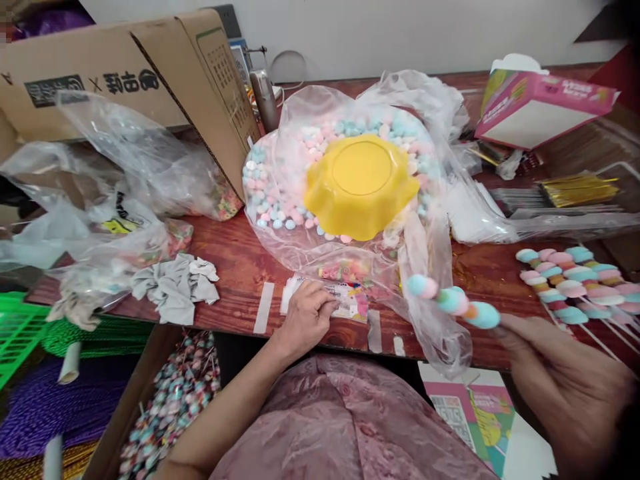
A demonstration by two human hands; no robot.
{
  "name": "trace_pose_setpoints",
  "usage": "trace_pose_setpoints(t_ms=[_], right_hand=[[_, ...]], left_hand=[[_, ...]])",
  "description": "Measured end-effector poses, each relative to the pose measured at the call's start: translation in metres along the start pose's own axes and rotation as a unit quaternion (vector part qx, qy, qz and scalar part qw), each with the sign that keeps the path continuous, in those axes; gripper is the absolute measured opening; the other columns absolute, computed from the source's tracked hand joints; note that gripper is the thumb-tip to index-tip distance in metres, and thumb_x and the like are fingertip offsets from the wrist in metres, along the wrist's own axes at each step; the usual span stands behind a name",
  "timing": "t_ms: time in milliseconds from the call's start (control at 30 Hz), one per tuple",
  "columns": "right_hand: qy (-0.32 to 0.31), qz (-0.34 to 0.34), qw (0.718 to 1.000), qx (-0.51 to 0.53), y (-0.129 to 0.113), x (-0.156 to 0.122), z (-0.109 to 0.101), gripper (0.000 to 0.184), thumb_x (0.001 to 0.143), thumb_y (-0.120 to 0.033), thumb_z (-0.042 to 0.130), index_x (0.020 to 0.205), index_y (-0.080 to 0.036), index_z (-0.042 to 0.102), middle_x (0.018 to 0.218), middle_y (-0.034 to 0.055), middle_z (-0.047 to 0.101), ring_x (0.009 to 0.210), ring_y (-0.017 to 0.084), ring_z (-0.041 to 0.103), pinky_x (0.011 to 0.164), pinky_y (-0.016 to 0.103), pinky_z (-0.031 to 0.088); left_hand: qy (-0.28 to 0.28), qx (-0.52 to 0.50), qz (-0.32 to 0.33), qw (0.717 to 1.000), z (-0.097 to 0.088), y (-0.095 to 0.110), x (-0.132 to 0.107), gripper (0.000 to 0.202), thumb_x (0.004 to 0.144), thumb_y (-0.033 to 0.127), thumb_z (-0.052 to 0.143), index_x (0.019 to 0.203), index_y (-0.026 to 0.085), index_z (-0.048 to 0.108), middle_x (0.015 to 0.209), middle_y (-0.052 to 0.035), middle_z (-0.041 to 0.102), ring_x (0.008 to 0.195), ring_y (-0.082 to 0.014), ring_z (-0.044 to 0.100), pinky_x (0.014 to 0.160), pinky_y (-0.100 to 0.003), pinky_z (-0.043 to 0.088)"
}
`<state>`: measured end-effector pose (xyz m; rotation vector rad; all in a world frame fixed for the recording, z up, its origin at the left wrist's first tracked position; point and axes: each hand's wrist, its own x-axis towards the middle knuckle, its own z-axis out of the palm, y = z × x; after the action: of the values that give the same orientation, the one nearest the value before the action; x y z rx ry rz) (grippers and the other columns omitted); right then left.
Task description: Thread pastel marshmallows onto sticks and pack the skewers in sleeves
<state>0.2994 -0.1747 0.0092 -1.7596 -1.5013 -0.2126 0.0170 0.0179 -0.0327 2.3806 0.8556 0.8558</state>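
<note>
My right hand (560,377) is closed on a candy skewer (454,300) threaded with pastel blue, pink and white marshmallows and small darker pieces between them. The skewer points left above the table edge; its stick is hidden by my fingers. My left hand (307,317) has its fingers curled and pressed together on a small stack of printed plastic bags (353,301) at the table's front edge. More finished marshmallow skewers (573,283) lie to the right, above my right hand.
An upturned yellow bowl (363,177) sits on a clear bag of marshmallows (280,200). A cardboard box (190,87) and crumpled plastic bags (145,160) stand left. A pink carton (540,107) is back right. Below left is a box of wrapped candies (175,387).
</note>
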Motion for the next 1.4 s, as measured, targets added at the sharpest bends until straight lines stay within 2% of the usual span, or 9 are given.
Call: trace_pose_setpoints(t_ms=[100, 333, 433, 533, 633, 967, 1133, 1267, 1400], right_hand=[[-0.017, -0.049, 0.998, 0.029, -0.02, 0.01, 0.023, 0.022, 0.088, -0.013, 0.066, 0.103, -0.027, 0.073, 0.078, 0.0006, 0.072, 0.065, 0.016, 0.068, 0.061, 0.027, 0.052], [0.0, 0.007, 0.992, 0.128, -0.031, 0.003, 0.055, 0.016, 0.087, -0.013, 0.065, 0.095, -0.023, 0.075, 0.076, 0.0007, 0.074, 0.064, 0.015, 0.07, 0.059, 0.023, 0.057], [-0.02, 0.027, 0.987, 0.157, -0.028, 0.001, 0.056, 0.016, 0.086, -0.013, 0.066, 0.093, -0.022, 0.076, 0.078, 0.0008, 0.075, 0.065, 0.015, 0.071, 0.06, 0.022, 0.058], [-0.025, 0.036, 0.985, 0.165, -0.017, -0.001, 0.049, 0.018, 0.084, -0.013, 0.068, 0.094, -0.024, 0.077, 0.079, 0.0, 0.076, 0.066, 0.015, 0.072, 0.06, 0.022, 0.058], [-0.038, 0.007, 0.987, 0.156, -0.005, 0.004, 0.041, 0.017, 0.084, -0.014, 0.069, 0.095, -0.026, 0.077, 0.078, -0.0004, 0.076, 0.066, 0.016, 0.073, 0.061, 0.023, 0.059], [-0.105, -0.14, 0.98, 0.091, -0.008, 0.04, 0.04, 0.019, 0.09, -0.014, 0.064, 0.103, -0.024, 0.071, 0.079, 0.0004, 0.073, 0.064, 0.015, 0.069, 0.059, 0.025, 0.054], [-0.134, -0.213, 0.968, -0.023, -0.011, 0.047, 0.036, 0.02, 0.09, -0.009, 0.056, 0.099, -0.021, 0.069, 0.085, 0.0024, 0.072, 0.071, 0.015, 0.066, 0.065, 0.028, 0.047], [-0.165, -0.235, 0.953, -0.1, -0.029, 0.048, 0.031, 0.024, 0.092, -0.009, 0.047, 0.091, -0.019, 0.068, 0.074, 0.0025, 0.067, 0.065, 0.014, 0.057, 0.063, 0.03, 0.037], [-0.154, -0.236, 0.954, -0.1, -0.043, 0.045, 0.036, 0.023, 0.091, -0.01, 0.047, 0.088, -0.017, 0.068, 0.068, 0.0011, 0.06, 0.063, 0.014, 0.05, 0.061, 0.031, 0.03]], left_hand=[[0.031, 0.034, 0.021, 0.999, 0.0, -0.005, -0.001, 0.02, 0.088, 0.018, 0.066, 0.068, 0.016, 0.065, 0.069, -0.0028, 0.06, 0.073, -0.0169, 0.054, 0.067, -0.029, 0.044], [-0.062, 0.15, 0.088, 0.983, -0.006, -0.008, -0.018, 0.02, 0.095, 0.012, 0.051, 0.099, 0.014, 0.07, 0.089, -0.0091, 0.068, 0.082, -0.0205, 0.059, 0.072, -0.032, 0.05], [-0.05, 0.089, 0.062, 0.993, -0.006, -0.007, -0.016, 0.018, 0.094, 0.012, 0.054, 0.09, 0.015, 0.071, 0.085, -0.0078, 0.069, 0.078, -0.019, 0.062, 0.071, -0.031, 0.05], [-0.025, -0.028, -0.02, 0.999, -0.006, -0.009, -0.009, 0.015, 0.091, 0.021, 0.065, 0.079, 0.016, 0.072, 0.074, -0.0032, 0.068, 0.069, -0.0146, 0.062, 0.065, -0.026, 0.049], [-0.014, -0.099, -0.071, 0.992, -0.007, -0.014, -0.004, 0.014, 0.087, 0.024, 0.072, 0.074, 0.017, 0.072, 0.069, -0.0012, 0.067, 0.064, -0.0125, 0.061, 0.062, -0.024, 0.047], [-0.022, -0.123, -0.084, 0.989, -0.007, -0.02, -0.007, 0.016, 0.086, 0.029, 0.073, 0.075, 0.018, 0.074, 0.071, -0.003, 0.071, 0.065, -0.0133, 0.063, 0.063, -0.026, 0.048], [-0.027, -0.096, -0.045, 0.994, -0.009, -0.018, -0.007, 0.012, 0.088, 0.023, 0.069, 0.079, 0.018, 0.074, 0.073, -0.0029, 0.071, 0.068, -0.0135, 0.065, 0.065, -0.025, 0.05], [-0.024, -0.031, 0.055, 0.998, -0.007, -0.02, -0.006, 0.011, 0.091, 0.019, 0.066, 0.082, 0.017, 0.072, 0.076, -0.0036, 0.07, 0.07, -0.0141, 0.065, 0.065, -0.025, 0.051], [-0.04, 0.001, 0.149, 0.988, -0.003, -0.021, -0.004, 0.011, 0.091, 0.013, 0.062, 0.086, 0.017, 0.07, 0.08, -0.0044, 0.07, 0.073, -0.0148, 0.064, 0.067, -0.026, 0.053]])
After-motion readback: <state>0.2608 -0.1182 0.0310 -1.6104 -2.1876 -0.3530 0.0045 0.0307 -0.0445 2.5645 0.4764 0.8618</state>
